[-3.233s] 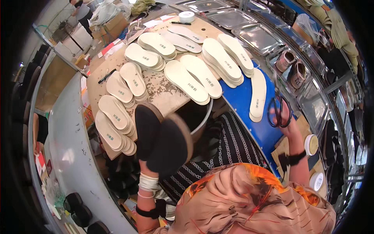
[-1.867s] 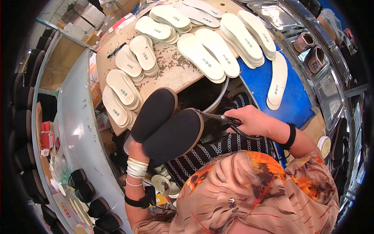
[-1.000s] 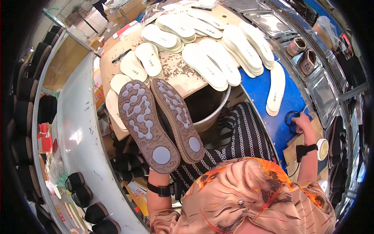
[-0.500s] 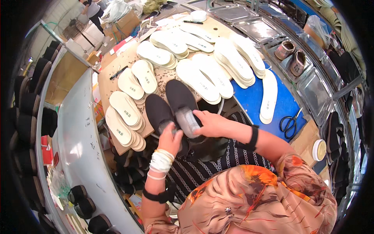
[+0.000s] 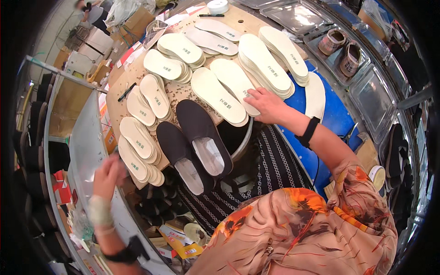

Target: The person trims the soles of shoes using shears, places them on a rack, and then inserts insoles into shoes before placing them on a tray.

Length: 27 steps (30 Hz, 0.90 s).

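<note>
Two dark slip-on shoes, the right shoe and the left shoe, lie side by side with toes pointing away, pale lining showing in their openings. My right hand has its fingers over the heel end of a cream insole; its thumb is partly hidden. Beside that insole lies a matching cream insole. My left hand is off to the left, next to a stack of insoles. Motion smears its fingers, and a greyish blur shows at their tips.
Several more insole stacks cover the wooden board. A single insole lies on a blue sheet. Behind the shoes is a dark round container. A pen and a white roll also lie on the board.
Both hands have left the shoes: the left swung out leftward, the right moved up to the insole. The see-through grey pieces at the shoe openings are gone from there.
</note>
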### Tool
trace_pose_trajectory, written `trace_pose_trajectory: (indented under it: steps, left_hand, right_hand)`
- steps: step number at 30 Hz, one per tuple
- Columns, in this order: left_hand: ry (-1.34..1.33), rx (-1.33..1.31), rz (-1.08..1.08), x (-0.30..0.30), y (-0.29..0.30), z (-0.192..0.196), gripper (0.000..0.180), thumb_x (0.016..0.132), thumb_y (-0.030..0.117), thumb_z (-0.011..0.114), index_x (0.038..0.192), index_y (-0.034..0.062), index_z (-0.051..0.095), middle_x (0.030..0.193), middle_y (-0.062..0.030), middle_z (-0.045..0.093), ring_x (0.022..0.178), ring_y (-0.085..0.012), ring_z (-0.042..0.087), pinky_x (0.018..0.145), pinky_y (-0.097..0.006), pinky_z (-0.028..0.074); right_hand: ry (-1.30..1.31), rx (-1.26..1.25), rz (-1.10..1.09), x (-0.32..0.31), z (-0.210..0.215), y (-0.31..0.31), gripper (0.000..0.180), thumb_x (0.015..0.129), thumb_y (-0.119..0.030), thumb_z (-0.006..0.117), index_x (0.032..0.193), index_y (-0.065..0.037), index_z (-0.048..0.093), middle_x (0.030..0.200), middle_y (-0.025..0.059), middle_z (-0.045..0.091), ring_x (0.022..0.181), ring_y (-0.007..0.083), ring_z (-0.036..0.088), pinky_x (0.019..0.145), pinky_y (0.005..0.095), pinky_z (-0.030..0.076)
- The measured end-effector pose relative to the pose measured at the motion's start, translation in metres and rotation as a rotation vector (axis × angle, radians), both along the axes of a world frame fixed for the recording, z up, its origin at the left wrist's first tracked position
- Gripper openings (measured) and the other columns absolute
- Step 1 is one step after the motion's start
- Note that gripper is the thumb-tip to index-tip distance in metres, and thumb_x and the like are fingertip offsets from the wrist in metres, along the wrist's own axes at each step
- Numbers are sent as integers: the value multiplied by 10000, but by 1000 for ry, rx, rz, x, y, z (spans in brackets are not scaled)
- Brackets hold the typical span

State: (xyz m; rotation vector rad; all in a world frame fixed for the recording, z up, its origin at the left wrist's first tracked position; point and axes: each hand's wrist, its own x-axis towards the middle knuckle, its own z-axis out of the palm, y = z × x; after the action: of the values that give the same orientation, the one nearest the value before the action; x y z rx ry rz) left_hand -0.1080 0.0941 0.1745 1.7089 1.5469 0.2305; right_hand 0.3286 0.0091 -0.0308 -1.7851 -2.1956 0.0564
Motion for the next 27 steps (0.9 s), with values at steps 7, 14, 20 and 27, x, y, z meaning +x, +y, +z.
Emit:
trace_pose_trajectory:
  steps: [7,14,20,27]
  left_hand:
    - [-101,576,-684,286,-28,-128,442,775,207,614,1128,-15,471,1084,-227,508,979,-348,516,857,-379,418]
    - [-100,968,-629,413,-53,-182,596,742,246,628,1216,-16,381,1233,-228,398,1126,-383,385,946,-441,316]
    - [4,837,-763,438,-33,-208,164,692,202,561,674,51,621,862,-130,526,830,-286,490,725,-390,426]
    - [309,950,-594,439,-51,-214,336,777,67,459,1064,-107,479,1108,-263,448,1053,-363,461,647,-298,523]
  right_hand:
    - [222,-173,-57,27,23,-6,495,628,-170,680,1087,-50,538,1162,148,499,1072,317,458,909,363,390]
    - [85,173,-477,147,16,-25,453,641,-99,593,1087,-52,531,1130,129,519,1075,294,442,914,366,376]
    - [262,187,-371,193,-33,-27,347,665,-192,624,980,-47,603,1116,131,540,1071,298,467,926,382,364]
    - [127,167,-426,164,-13,-17,217,766,-107,502,952,-23,578,1039,121,546,979,307,511,850,372,397]
